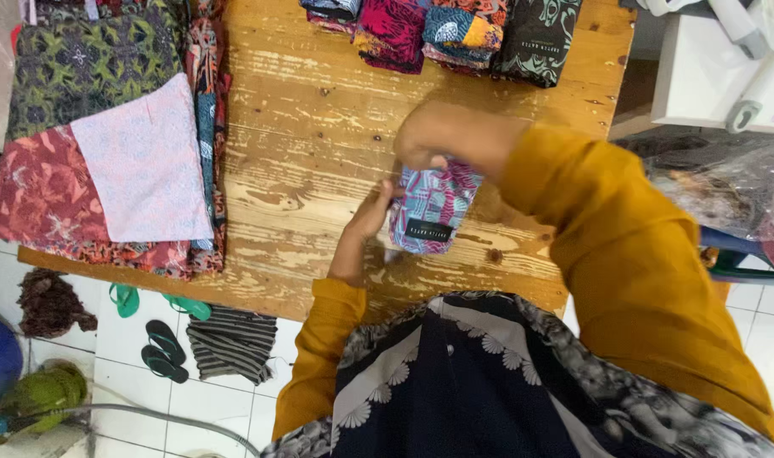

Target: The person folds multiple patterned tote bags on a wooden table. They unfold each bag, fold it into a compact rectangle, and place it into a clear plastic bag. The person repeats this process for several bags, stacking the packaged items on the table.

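Observation:
A folded bundle of patterned cloth [431,208] in blue, pink and white, with a dark label band near its lower end, is held upright over the wooden table [319,110]. My left hand [372,212] presses against its left side. From above, my right hand [442,136] grips the top of the bundle. Both arms wear mustard-yellow sleeves.
A stack of flat patterned fabrics [107,144] with a pale pink piece on top covers the table's left end. Several folded cloth bundles [455,30] line the far edge. Sandals [162,348] and a striped cloth [232,341] lie on the tiled floor. Plastic-wrapped goods [726,178] sit at the right.

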